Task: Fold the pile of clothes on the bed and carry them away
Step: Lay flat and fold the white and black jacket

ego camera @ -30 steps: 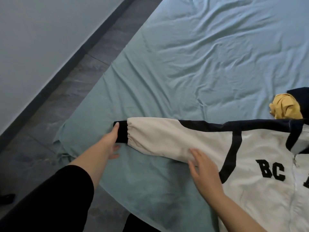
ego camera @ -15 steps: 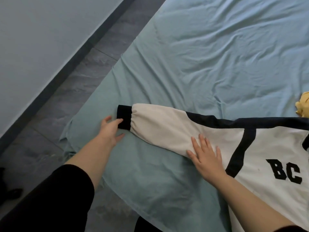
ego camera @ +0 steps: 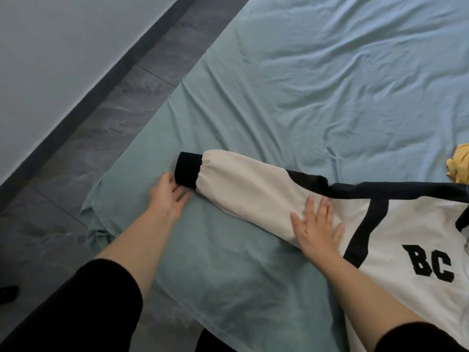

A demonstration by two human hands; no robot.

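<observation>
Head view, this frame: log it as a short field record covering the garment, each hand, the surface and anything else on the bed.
garment: white jacket with dark trim and "BC" lettering, lying on the bed, sleeve stretched out
left hand: open, fingertips at the dark cuff
right hand: flat, fingers spread, pressing the upper sleeve
surface: wrinkled blue-green sheet
other item: yellow cloth at the right edge, partly cut off
fold status: sleeve not yet folded in
</observation>
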